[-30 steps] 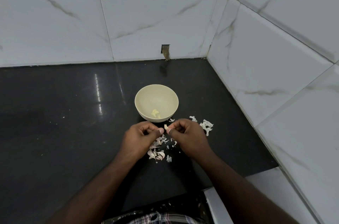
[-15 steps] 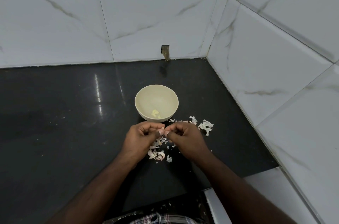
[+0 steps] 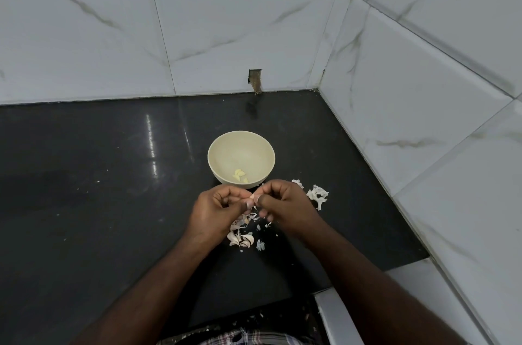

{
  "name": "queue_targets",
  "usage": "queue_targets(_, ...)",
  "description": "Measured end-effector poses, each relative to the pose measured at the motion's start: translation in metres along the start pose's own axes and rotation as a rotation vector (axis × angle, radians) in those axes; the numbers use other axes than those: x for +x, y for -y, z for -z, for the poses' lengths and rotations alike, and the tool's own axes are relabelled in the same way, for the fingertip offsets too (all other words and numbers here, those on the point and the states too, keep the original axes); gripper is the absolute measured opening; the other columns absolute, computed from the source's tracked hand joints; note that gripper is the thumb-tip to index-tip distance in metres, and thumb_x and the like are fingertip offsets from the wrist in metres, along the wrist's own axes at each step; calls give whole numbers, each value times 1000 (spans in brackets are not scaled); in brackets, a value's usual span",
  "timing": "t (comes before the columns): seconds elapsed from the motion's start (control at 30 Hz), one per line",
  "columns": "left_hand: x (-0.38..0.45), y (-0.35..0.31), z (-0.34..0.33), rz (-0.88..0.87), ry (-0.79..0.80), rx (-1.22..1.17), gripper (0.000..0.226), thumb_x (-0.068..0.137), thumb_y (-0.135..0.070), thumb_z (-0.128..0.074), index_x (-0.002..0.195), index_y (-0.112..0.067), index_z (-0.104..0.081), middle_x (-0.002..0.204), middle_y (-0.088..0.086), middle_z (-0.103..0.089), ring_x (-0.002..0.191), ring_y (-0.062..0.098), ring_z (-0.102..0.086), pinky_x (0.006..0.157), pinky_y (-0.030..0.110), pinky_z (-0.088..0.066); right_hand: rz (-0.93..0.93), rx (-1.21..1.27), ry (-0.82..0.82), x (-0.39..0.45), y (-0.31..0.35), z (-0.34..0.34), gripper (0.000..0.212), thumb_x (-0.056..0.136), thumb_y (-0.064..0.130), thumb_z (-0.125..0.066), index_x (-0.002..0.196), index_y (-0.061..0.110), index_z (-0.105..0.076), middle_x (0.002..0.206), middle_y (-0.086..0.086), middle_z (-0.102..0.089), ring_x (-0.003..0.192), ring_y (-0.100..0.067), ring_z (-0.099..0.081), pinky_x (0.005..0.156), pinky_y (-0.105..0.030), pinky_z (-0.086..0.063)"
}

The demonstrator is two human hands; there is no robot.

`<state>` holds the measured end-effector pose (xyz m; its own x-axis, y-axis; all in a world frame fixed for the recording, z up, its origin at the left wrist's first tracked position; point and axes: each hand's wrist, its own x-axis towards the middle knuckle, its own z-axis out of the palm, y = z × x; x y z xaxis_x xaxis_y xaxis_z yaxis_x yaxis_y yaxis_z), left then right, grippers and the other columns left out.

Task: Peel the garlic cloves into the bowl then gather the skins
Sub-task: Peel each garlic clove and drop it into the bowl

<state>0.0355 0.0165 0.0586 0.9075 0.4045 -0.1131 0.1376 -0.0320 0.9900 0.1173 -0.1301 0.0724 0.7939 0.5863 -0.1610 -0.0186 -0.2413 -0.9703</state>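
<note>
head view: one camera, looking down at both hands over a dark tabletop (image 3: 84,175) set in a tiled corner.
clove: a small pinkish clove (image 3: 253,197) sits between the two hands, just at 6 o'clock of the bowl (image 3: 214,156), above the tabletop.
left hand: the left hand (image 3: 216,210) has its fingers curled, thumb and fingertips pinching the clove from the 9 o'clock side.
right hand: the right hand (image 3: 285,206) is curled likewise, thumb and forefinger nipping the clove's 3 o'clock side.
handling: the clove looks light, firm and small, its skin thin, papery and likely to tear in flakes; best taken at the tip or root end, where the skin lifts, with a nail.
peeled cloves: a few pale ones (image 3: 239,175) lie in the bowl's bottom, toward 6 o'clock.
unpeeled cloves: a small heap (image 3: 240,237) lies under the hands at 6 o'clock of them.
skins: loose skins (image 3: 317,194) lie at 3 o'clock of the right hand; the flakes would scatter at a breath.
edges: walls close the tabletop at 12 and 3 o'clock; its near edge runs at 6 o'clock.
open room: the wide bare stretch lies toward 9 o'clock.
</note>
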Motion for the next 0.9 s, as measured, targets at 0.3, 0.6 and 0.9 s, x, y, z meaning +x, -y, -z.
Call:
queue_targets(0.3,1,3,0,32,33,-132,7,84,-1,-75,89,-6,-74,74,16,-73,67,18,-67,63,26,-55,4,-111,6,0,-1,-3,12,89,10,-56,81,16,-64,62,-3,-64,57,-15,-53,59,-32,-44)
queue_targets(0.6,0,9,-2,61,32,-219,7,87,0,-71,93,-3,-72,76,18,-72,69,24,-62,63,27,-53,15,-394,4,-2,-3,1,8,84,21,-55,77,23,-57,65,5,-63,63,-16,-61,63,-33,-46)
queue_targets(0.9,5,11,4,67,-1,-317,17,88,2,-69,104,-5,-71,78,14,-72,72,19,-66,64,24,-55,-9,-533,-180,1,-11,30,11,84,14,-68,82,25,-71,74,13,-70,64,4,-62,62,-15,-48)
